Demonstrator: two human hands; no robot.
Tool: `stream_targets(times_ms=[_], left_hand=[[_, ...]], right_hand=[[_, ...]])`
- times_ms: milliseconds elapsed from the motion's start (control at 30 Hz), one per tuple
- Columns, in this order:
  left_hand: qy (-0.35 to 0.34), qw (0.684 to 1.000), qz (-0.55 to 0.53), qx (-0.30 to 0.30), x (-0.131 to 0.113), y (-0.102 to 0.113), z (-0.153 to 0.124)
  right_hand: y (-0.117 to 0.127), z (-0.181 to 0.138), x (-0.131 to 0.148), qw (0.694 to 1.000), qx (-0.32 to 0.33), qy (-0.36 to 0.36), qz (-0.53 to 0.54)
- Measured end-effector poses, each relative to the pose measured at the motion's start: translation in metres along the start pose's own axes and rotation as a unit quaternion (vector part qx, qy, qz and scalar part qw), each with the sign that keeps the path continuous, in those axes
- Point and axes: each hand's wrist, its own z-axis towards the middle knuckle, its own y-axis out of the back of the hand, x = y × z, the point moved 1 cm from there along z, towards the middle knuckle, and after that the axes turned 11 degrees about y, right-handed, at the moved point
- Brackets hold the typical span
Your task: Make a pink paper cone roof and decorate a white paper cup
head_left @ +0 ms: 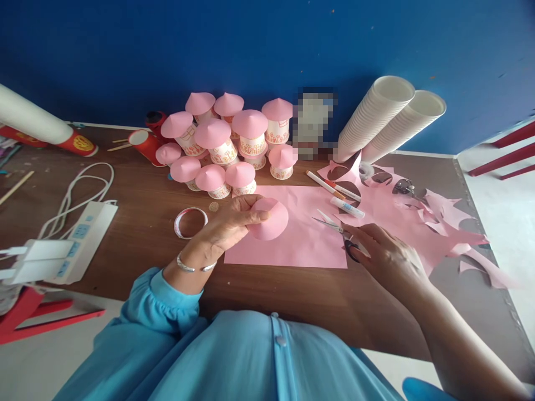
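Left hand (228,225) pinching a pink paper cone (271,220) between thumb and fingers, holding it just above a pink sheet (292,250), right hand (387,256) gripping the scissors (334,225) by the handles, blades lying on the sheet, pens (334,189) resting just beyond, pink-roofed cups (225,145) standing behind.

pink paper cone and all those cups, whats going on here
A person at the wooden table pinches a pink paper cone in the left hand, above a pink paper sheet. The right hand lies on the handles of scissors resting on that sheet. Behind stand paper cups capped with pink cones; two stacks of white cups lean against the wall.
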Motion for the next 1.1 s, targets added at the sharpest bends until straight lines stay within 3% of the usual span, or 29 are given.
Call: stream_targets(times_ms=[100, 267, 433, 533, 633, 733, 867, 1100], left_hand=[[-0.004, 1.000, -0.016, -0.003, 0.006, 0.003, 0.001], [-0.011, 0.999, -0.043, -0.012, 0.011, 0.003, 0.002], [-0.032, 0.991, -0.118, -0.055, 0.013, 0.001, 0.001], [-0.036, 0.986, -0.134, -0.090, 0.015, 0.000, 0.002], [-0.026, 0.989, -0.114, -0.092, 0.016, -0.003, 0.004], [-0.026, 0.993, -0.077, -0.084, 0.015, -0.007, 0.004], [-0.027, 0.996, -0.023, -0.087, 0.016, -0.007, 0.002], [-0.026, 0.996, 0.049, -0.070, 0.020, -0.002, 0.004]], right_hand=[[-0.001, -0.005, -0.007, 0.999, 0.028, -0.033, -0.028], [0.000, -0.007, -0.016, 0.996, 0.070, -0.038, 0.027], [0.009, -0.006, -0.025, 0.994, 0.074, -0.010, 0.079], [0.023, 0.009, -0.012, 0.986, 0.018, -0.084, 0.140], [0.030, 0.042, 0.018, 0.920, -0.052, -0.123, 0.369], [0.023, 0.080, 0.045, 0.822, -0.040, -0.099, 0.559], [0.008, 0.114, 0.064, 0.732, -0.004, -0.117, 0.672], [-0.003, 0.129, 0.072, 0.662, -0.016, -0.159, 0.732]])
